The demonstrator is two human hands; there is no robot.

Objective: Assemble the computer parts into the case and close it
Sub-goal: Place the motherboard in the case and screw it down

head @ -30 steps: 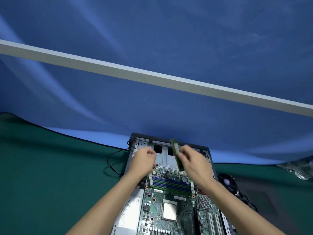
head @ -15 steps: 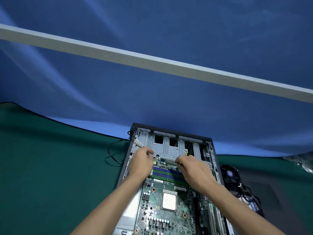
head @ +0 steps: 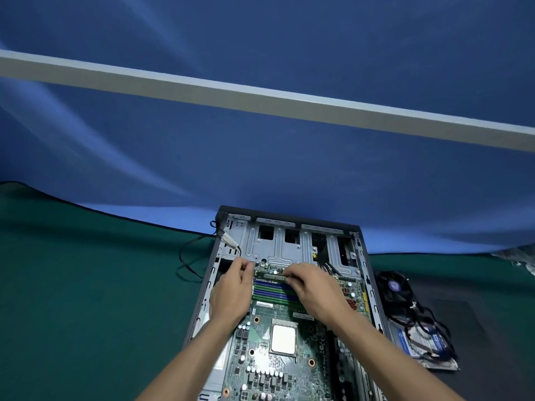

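Head view: an open case (head: 359,244) is seen lying flat on a green mat (head: 86,285), with a blue cloth (head: 260,175) hung behind it and a pale bar (head: 260,99) crossing that cloth. A motherboard (head: 289,357) is seated in the case, its bare CPU (head: 283,339) showing near the middle. Blue and green RAM slots (head: 275,290) run across the board between the two hands.

A RAM stick (head: 273,275) is laid lengthwise along the farthest slot, on the side away from the person. Its left end is met by the left hand (head: 231,293), whose fingers are curled, the tips at the stick's end; whether they pinch it or only press on it cannot be told. Its right end is covered by the right hand (head: 314,290), whose bent fingers are set down on the stick's top edge; a firm grasp cannot be confirmed there either. How deep the stick sits in the slot cannot be told.

A black cable (head: 185,264) is looped out over the mat from the case's far left corner. To the right of the case, apart from it, a fan (head: 393,287) is seen on the mat, and nearer the person a drive (head: 422,340) lies under tangled black wires (head: 428,322).
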